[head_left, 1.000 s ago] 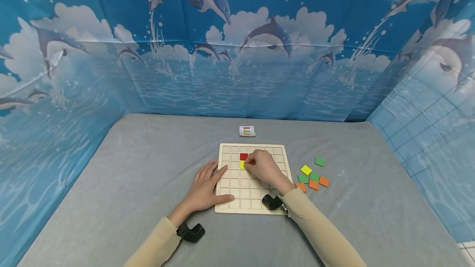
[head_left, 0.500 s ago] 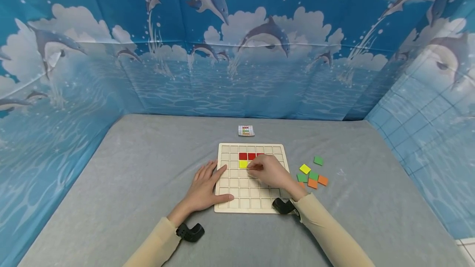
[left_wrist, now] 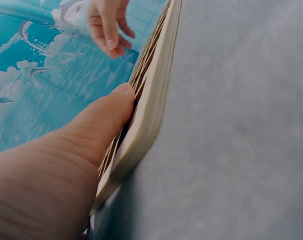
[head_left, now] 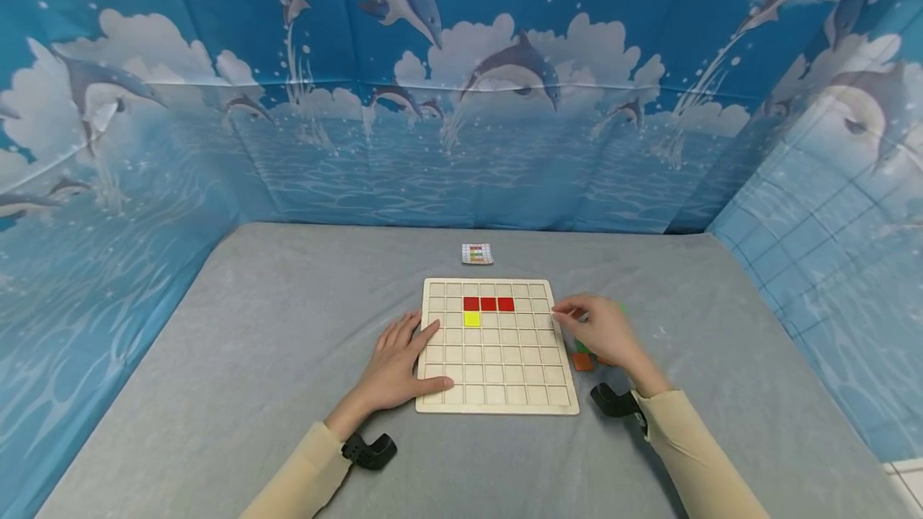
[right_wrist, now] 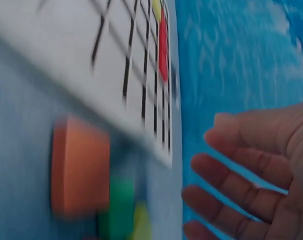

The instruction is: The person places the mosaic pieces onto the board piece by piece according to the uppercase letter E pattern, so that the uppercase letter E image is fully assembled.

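A wooden grid board lies flat on the grey cloth. Three red tiles fill a row in its upper part, with one yellow tile below the leftmost. My left hand rests spread at the board's left side, its thumb over the edge. Past the right edge, my right hand hovers with bent, parted fingers; the right wrist view finds nothing between them. It partly covers the loose tiles there, among them an orange tile and a green tile.
Behind the board lies a small card printed with a coloured grid pattern. A dolphin-print curtain encloses the back and sides of the grey-covered table.
My right hand has lifted off the board and moved right, over the loose tiles. This uncovers the red row and the yellow tile. My left hand has stayed put.
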`<control>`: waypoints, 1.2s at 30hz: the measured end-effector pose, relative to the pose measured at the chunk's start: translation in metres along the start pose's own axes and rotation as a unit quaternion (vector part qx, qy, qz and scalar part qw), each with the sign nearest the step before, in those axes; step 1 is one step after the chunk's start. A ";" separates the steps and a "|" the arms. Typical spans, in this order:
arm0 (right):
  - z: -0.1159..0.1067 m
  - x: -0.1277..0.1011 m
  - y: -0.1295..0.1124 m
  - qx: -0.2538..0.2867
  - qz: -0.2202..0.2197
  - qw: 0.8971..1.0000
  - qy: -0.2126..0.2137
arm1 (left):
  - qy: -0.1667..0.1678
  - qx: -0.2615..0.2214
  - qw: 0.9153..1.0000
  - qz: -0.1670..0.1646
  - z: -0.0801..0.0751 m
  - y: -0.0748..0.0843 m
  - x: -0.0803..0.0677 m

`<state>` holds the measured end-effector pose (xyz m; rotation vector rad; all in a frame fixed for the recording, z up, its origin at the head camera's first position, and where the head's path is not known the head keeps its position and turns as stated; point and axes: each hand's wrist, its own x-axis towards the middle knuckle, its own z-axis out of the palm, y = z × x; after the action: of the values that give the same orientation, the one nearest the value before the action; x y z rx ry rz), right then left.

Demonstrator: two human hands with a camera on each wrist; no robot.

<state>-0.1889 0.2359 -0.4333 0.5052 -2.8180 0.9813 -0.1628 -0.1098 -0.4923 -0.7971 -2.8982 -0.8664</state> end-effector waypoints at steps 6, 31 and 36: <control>-0.018 -0.005 0.032 -0.038 0.075 0.996 0.021 | -0.004 0.004 1.000 -0.002 0.001 0.000 0.000; -0.032 -0.013 0.070 -0.088 0.153 0.984 0.008 | -0.004 0.004 1.000 -0.007 0.000 0.001 -0.001; -0.031 -0.009 0.067 -0.085 0.151 0.985 0.025 | -0.003 0.008 1.000 -0.007 0.000 0.000 0.000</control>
<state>-0.2034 0.3072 -0.4497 0.0329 -2.9512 0.7701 -0.1627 -0.1095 -0.4926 -0.7794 -2.9154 -0.8437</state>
